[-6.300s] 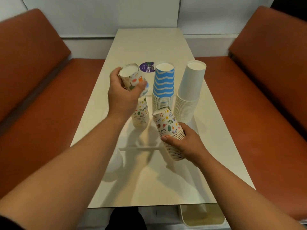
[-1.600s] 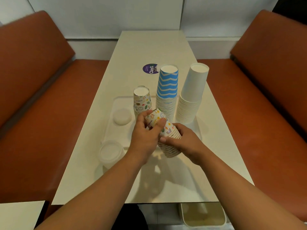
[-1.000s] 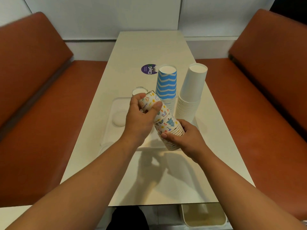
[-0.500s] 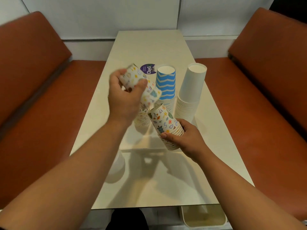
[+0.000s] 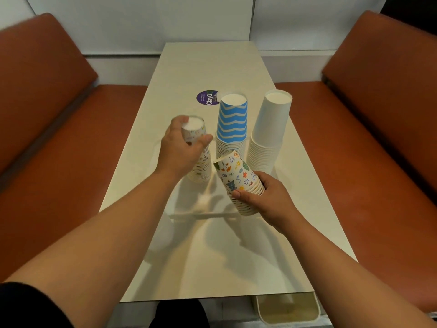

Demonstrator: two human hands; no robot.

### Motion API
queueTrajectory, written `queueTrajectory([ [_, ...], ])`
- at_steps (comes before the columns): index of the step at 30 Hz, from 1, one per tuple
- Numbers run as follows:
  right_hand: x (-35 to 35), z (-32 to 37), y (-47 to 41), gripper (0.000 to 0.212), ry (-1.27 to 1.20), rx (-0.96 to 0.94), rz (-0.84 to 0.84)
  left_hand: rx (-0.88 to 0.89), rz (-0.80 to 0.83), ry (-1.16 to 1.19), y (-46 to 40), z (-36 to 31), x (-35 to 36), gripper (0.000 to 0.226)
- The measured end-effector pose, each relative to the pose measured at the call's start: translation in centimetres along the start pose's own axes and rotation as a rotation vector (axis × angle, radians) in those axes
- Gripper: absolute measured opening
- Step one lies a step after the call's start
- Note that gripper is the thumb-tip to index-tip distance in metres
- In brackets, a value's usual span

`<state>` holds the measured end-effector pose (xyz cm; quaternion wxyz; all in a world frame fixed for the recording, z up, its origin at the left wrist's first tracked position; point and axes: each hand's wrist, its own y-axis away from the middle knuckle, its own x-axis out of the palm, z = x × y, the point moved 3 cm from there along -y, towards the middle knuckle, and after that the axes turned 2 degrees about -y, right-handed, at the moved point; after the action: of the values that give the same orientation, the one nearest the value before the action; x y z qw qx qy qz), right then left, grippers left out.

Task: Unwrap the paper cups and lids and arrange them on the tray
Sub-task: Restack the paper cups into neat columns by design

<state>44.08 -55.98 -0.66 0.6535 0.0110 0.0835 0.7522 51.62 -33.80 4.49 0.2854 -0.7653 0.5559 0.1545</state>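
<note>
A cream table (image 5: pixel 212 67) stands between orange benches (image 5: pixel 59 138). Left hand (image 5: pixel 179 150) fingers curl round the top cup of the upright patterned stack (image 5: pixel 197 147). Right hand (image 5: pixel 267 197) grips a tilted patterned stack (image 5: pixel 236 176) above the tray (image 5: pixel 208 215). Blue-striped stack (image 5: pixel 233 124) and white stack (image 5: pixel 269 129) stand beside.
</note>
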Motion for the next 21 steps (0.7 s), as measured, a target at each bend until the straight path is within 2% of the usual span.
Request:
queueTrajectory([
  [4,0.2,-0.1,-0.2,0.071,-0.020,0.003,0.011,0.042,-0.226,0.162,3.7,-1.5,-0.8,0.067],
  [6,0.5,0.0,-0.3,0.075,-0.037,-0.006,0.020,0.022,-0.250,0.294,6.0,-2.1,-0.2,0.065],
  [7,0.7,0.2,-0.3,0.075,-0.045,-0.016,0.027,-0.039,-0.190,0.368,6.9,-2.2,0.4,0.062],
  [10,1.2,0.6,-0.4,0.074,-0.072,-0.042,0.056,-0.266,0.125,0.657,8.7,-2.5,2.4,0.065],
  [11,1.3,0.7,-0.4,0.073,-0.084,-0.042,0.067,-0.306,0.169,0.712,8.9,-2.4,2.7,0.066],
  [13,1.4,0.8,-0.4,0.071,-0.099,-0.042,0.084,-0.311,0.162,0.711,8.7,-2.1,2.6,0.059],
  [17,1.4,0.6,-0.4,0.076,-0.102,-0.039,0.073,-0.203,0.081,0.652,7.8,-2.7,1.4,0.037],
  [21,0.8,0.0,-0.2,0.075,-0.071,-0.023,0.044,-0.057,-0.070,0.528,4.1,-4.1,-1.8,0.036],
])
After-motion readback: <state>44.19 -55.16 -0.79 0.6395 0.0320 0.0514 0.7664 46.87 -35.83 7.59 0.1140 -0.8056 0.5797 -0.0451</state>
